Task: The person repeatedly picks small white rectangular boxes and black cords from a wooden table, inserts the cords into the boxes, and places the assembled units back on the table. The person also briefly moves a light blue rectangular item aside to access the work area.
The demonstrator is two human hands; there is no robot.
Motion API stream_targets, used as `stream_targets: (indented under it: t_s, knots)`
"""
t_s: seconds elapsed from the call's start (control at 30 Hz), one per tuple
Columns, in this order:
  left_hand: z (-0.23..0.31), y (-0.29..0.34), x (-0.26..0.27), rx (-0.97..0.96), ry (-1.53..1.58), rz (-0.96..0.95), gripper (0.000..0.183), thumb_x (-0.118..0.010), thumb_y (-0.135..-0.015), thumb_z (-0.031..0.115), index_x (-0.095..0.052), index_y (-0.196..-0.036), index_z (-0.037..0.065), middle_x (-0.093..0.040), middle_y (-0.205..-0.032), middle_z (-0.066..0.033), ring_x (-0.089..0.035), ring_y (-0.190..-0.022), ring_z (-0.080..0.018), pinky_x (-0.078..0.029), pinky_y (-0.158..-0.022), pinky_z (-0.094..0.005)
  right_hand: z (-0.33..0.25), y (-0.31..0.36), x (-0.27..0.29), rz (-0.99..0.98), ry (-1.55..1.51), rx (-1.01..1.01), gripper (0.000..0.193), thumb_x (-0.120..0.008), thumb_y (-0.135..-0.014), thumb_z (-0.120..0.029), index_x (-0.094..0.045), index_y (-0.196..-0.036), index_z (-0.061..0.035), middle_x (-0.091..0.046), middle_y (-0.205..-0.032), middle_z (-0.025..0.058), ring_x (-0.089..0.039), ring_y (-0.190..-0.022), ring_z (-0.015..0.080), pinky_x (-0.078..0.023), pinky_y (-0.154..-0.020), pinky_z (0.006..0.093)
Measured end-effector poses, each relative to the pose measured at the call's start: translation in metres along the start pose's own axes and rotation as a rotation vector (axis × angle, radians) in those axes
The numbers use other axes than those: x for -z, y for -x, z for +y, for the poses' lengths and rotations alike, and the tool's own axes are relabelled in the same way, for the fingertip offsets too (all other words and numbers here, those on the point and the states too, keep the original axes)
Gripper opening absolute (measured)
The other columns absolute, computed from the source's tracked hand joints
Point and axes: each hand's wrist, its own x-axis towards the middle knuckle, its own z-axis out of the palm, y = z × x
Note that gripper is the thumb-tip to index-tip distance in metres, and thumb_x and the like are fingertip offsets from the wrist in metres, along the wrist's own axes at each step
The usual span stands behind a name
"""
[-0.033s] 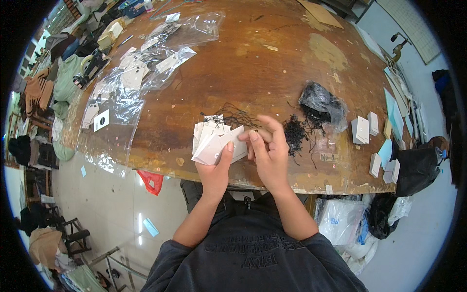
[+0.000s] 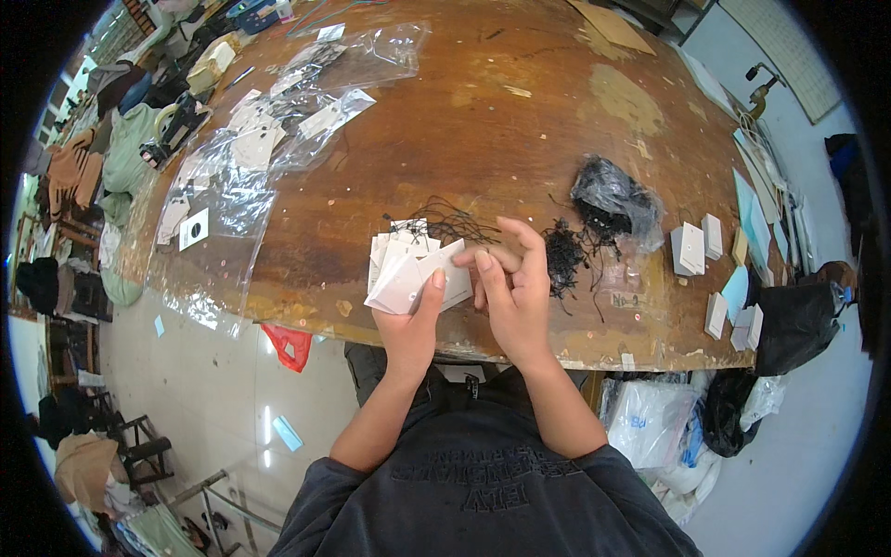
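My left hand (image 2: 406, 323) is closed on a fanned set of white hang tags (image 2: 401, 283) just over the table's near edge, the thumb lying across the front ones. Black strings (image 2: 450, 221) trail from the far side of these tags. My right hand (image 2: 510, 297) is at the tags' right edge. Its thumb and index finger come together in a pinch, while another finger is raised. Whatever is between those fingertips is too small to make out. To the right of this hand is a tangled heap of black strings (image 2: 562, 258).
A crumpled clear bag of black strings (image 2: 613, 200) lies beyond the heap. Small stacks of white tags (image 2: 687, 249) stand at the right. Clear plastic (image 2: 232, 204) with loose tags (image 2: 255, 144) covers the left of the wooden table (image 2: 464, 121). A tape dispenser (image 2: 174, 130) sits at the left edge.
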Motion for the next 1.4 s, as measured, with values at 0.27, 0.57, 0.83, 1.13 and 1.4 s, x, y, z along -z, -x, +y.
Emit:
stream_targets:
  t_s: [0.27,0.57,0.83,1.13,1.4]
  knots:
    - [-0.004,0.001,-0.002,-0.049,-0.046,0.021,0.027,-0.068,-0.088,0.006,-0.060,-0.111,-0.004,-0.064,-0.103,-0.0061,-0.059,-0.092,-0.0102,-0.048,-0.080,-0.0256,0.009,-0.006,-0.002,-0.074,0.310,0.316,0.007,-0.061,-0.092,-0.004,-0.060,-0.094,0.0021,-0.063,-0.084,0.0068,-0.054,-0.065,0.0084,-0.044,-0.056,0.0219]
    - [-0.004,0.001,-0.001,-0.053,-0.072,0.000,0.023,-0.066,-0.088,0.003,-0.062,-0.109,-0.005,-0.065,-0.102,-0.0059,-0.060,-0.090,-0.0104,-0.049,-0.079,-0.0253,0.003,-0.008,-0.010,-0.031,0.460,0.490,0.004,-0.061,-0.087,0.001,-0.058,-0.087,0.0028,-0.058,-0.079,0.0123,-0.055,-0.063,0.0201,-0.044,-0.056,0.0287]
    - [-0.007,0.003,0.000,-0.147,-0.163,-0.051,0.018,-0.065,-0.088,0.001,-0.065,-0.106,-0.002,-0.066,-0.100,-0.0072,-0.062,-0.087,-0.0116,-0.050,-0.077,-0.0259,0.010,-0.008,-0.012,-0.004,0.521,0.563,0.006,-0.060,-0.085,0.001,-0.056,-0.090,0.0012,-0.057,-0.081,0.0160,-0.058,-0.068,0.0333,-0.048,-0.059,0.0374]
    - [-0.002,-0.027,0.020,-1.088,-0.829,-0.152,0.029,-0.073,-0.065,0.010,-0.073,-0.094,0.014,-0.064,-0.097,-0.0014,-0.060,-0.089,-0.0227,-0.052,-0.075,-0.0345,0.011,-0.008,0.002,-0.147,-0.109,-0.044,0.006,-0.062,-0.087,0.001,-0.061,-0.093,0.0019,-0.061,-0.087,0.0078,-0.060,-0.075,0.0176,-0.048,-0.067,0.0284]
    - [-0.009,-0.023,0.024,-1.012,-0.756,-0.301,0.022,-0.072,-0.069,0.005,-0.072,-0.090,0.010,-0.065,-0.094,-0.0053,-0.062,-0.086,-0.0222,-0.052,-0.073,-0.0354,0.012,-0.039,0.030,0.058,0.525,0.296,0.023,-0.067,-0.083,-0.007,-0.053,-0.067,0.0024,-0.051,-0.064,0.0062,-0.050,-0.059,0.0134,-0.040,-0.056,0.0317]
